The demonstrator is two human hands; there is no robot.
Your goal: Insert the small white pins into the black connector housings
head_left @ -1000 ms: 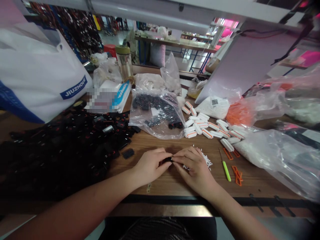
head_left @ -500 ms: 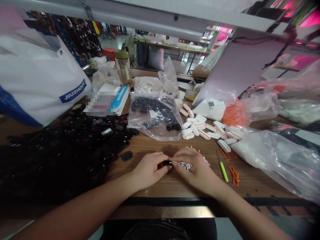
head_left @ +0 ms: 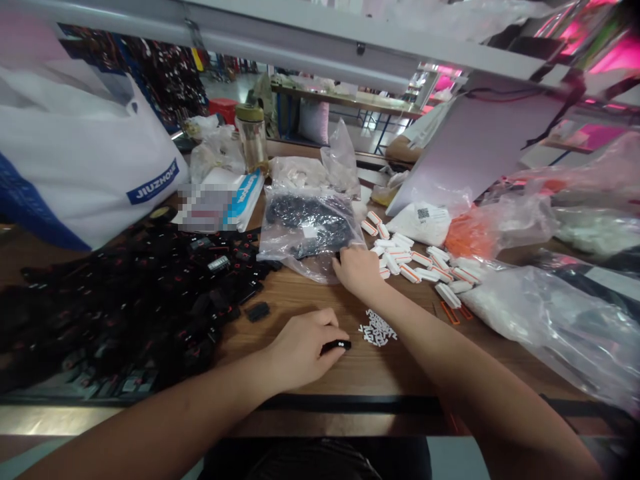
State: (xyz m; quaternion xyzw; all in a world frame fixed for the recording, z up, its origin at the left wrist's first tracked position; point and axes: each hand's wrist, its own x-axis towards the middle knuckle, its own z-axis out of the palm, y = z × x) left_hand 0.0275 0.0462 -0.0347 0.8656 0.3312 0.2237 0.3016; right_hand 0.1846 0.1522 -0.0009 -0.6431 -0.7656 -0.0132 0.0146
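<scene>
Pinched in my left hand is a small black plastic part with two white dots on its end. My right hand reaches forward to the mouth of a clear plastic bag of black parts, its fingers curled down over the bag's right edge. What those fingertips close on is mostly hidden behind the hand. Between the two arms lies a little heap of small white pieces. One loose black part rests left of my left hand.
A wide pile of black parts covers the left side. White blocks with orange strips lie beyond my right arm, beside an orange-filled bag and a large clear bag. A bottle and a white carrier bag stand behind.
My right hand has left my left hand and moved forward to the clear bag, uncovering the white heap. The left hand still holds the black part, low over the table.
</scene>
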